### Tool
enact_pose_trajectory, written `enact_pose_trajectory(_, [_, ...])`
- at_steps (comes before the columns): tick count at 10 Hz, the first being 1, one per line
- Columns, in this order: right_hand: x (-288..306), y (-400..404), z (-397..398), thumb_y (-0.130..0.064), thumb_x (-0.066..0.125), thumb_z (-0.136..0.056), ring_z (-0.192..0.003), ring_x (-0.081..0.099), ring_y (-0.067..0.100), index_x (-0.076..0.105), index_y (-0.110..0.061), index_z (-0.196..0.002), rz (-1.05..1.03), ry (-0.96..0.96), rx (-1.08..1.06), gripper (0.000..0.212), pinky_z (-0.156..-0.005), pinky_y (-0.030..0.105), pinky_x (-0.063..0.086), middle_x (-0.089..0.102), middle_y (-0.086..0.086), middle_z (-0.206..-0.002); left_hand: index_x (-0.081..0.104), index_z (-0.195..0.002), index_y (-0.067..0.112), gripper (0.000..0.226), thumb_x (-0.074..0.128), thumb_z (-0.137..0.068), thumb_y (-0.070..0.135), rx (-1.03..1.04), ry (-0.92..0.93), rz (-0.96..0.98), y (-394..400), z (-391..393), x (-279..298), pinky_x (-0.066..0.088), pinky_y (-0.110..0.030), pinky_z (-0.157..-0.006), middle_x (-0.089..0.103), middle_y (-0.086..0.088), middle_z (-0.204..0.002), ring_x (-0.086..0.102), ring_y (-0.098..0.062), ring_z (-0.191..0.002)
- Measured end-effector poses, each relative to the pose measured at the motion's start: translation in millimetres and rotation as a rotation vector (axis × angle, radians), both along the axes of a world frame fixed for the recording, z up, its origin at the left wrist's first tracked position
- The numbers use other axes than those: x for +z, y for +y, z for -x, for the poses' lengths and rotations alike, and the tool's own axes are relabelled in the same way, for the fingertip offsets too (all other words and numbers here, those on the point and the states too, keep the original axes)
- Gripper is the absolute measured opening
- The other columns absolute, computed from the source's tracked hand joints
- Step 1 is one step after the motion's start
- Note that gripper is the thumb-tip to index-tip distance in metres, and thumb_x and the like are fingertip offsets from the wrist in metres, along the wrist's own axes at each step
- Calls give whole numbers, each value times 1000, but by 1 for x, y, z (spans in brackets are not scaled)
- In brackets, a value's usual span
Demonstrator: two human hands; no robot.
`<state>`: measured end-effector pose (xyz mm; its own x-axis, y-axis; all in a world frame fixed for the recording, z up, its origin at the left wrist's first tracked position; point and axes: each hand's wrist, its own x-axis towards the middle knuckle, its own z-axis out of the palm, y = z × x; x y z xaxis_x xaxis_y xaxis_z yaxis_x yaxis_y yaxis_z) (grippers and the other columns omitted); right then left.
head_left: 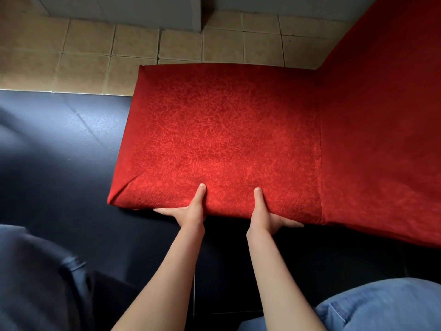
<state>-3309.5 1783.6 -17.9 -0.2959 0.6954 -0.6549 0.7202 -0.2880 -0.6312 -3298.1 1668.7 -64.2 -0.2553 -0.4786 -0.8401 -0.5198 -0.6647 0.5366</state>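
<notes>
A large red textured cushion (222,137) lies flat across a dark blue surface (59,144), its near edge toward me. My left hand (188,209) grips that near edge, thumb on top and fingers tucked underneath. My right hand (265,215) grips the same edge a little to the right, thumb pressed on the top face, fingers under the cushion. The fingers of both hands are mostly hidden beneath it.
More red fabric (381,130) continues to the right of the cushion past a seam. Beige floor tiles (95,51) lie beyond the far edge. Dark cloth (35,278) sits at lower left and my denim-clad knee (386,306) at lower right.
</notes>
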Motion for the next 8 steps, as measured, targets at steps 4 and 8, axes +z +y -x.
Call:
enact_pose_trajectory(4, [7, 6, -3, -44, 87, -62, -127, 49, 29, -16, -21, -152, 64, 61, -74, 139, -109, 41, 38, 41, 8, -146, -35, -140, 39, 152, 92, -58, 35, -25, -10, -14, 0, -3, 18, 42, -51, -105, 45, -11, -142, 51, -28, -125])
enact_pose_trajectory(8, [75, 0, -23, -34, 91, -59, -120, 55, 32, -21, -33, -149, 50, -16, -139, 143, -104, 40, 41, 48, 14, -139, -34, -142, 35, 151, 92, -59, 36, -14, -155, 10, -4, -29, 98, 51, -50, -95, 46, -3, -113, 52, -19, -94])
